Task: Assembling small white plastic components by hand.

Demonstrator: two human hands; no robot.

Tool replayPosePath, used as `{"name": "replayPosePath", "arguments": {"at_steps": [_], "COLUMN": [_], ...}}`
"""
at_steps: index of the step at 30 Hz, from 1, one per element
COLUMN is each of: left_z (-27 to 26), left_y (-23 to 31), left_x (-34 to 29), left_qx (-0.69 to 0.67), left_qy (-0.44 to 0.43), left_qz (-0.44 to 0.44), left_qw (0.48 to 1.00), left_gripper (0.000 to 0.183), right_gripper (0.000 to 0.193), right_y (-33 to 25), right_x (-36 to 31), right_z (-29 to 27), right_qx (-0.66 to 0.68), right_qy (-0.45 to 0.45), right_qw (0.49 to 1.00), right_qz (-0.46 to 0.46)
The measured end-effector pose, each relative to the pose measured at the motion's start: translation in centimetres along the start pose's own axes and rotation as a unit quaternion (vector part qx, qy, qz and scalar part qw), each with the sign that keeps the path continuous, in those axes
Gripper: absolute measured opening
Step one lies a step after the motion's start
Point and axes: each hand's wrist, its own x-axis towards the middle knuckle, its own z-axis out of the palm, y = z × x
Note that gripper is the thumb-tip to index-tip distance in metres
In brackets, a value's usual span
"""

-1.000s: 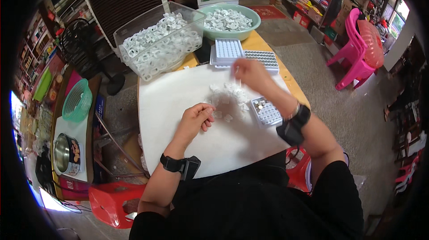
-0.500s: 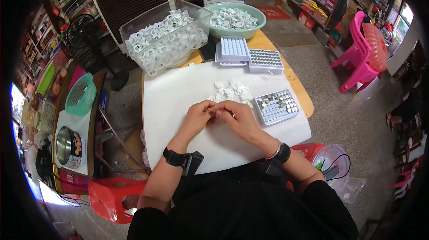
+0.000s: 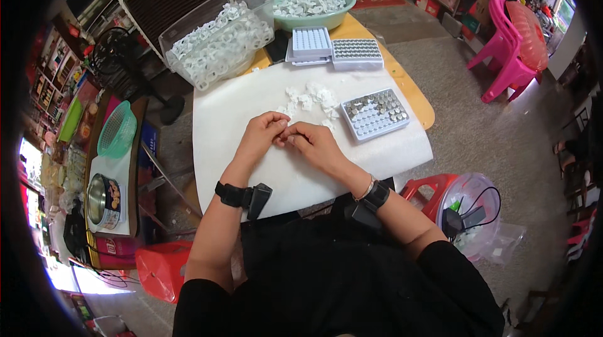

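Observation:
My left hand [image 3: 259, 138] and my right hand [image 3: 317, 147] meet over the white sheet [image 3: 232, 108] covering the table. The fingers of both are bent and pinched together at the tips. Whatever lies between them is too small and hidden to make out. Just beyond my fingers is a loose heap of small white plastic pieces [image 3: 317, 98]. To the right of my right hand sits a pale tray [image 3: 370, 128], its far and right rows filled with small silver round parts and its nearer left part showing bare white pegs.
At the back stand a clear bin [image 3: 179, 60] and a green basin [image 3: 348, 3], both full of white plastic rings. Stacked pale trays [image 3: 311, 42] and a filled tray [image 3: 359, 64] lie before them. Red stools [image 3: 164, 268] and a pink chair [image 3: 502, 54] flank the table.
The view has shifted, so the table and trays appear higher and a little further left. Both hands stay together with fingertips pinched.

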Motion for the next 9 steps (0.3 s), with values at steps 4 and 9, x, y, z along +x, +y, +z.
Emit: {"name": "replayPosePath", "arguments": {"at_steps": [4, 9], "left_z": [0.2, 1.0], "left_y": [1.8, 5.0], "left_x": [-1.6, -5.7], "left_qx": [0.041, 0.09], "left_qy": [0.008, 0.1], "left_qz": [-0.008, 0.066], "left_qw": [0.999, 0.989], "left_gripper": [0.02, 0.023], "right_gripper": [0.016, 0.017], "right_y": [0.5, -0.2], "right_x": [-0.1, -0.5], "right_z": [-0.3, -0.7], "right_qx": [-0.042, -0.005], "right_qy": [0.001, -0.009], "right_qw": [0.999, 0.999], "right_qz": [0.011, 0.042]}}
